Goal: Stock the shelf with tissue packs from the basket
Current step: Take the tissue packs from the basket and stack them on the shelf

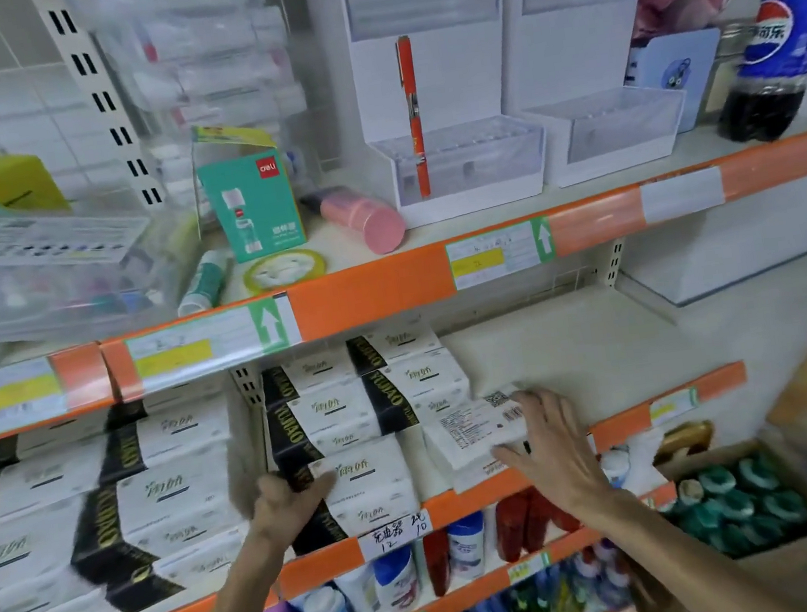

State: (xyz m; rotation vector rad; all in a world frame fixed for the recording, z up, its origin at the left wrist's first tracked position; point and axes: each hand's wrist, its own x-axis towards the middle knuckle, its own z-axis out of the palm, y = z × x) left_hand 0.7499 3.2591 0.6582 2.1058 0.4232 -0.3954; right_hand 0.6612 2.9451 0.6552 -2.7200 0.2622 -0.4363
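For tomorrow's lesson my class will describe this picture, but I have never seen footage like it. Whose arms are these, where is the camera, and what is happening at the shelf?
There is no machine: a person wears one wide-angle camera on the head, so you look down along their arms. The left hand grips a black-banded tissue pack at the front of a stack. The right hand lies flat on a white tissue pack on the shelf. Above stand an orange pen and a cola bottle.
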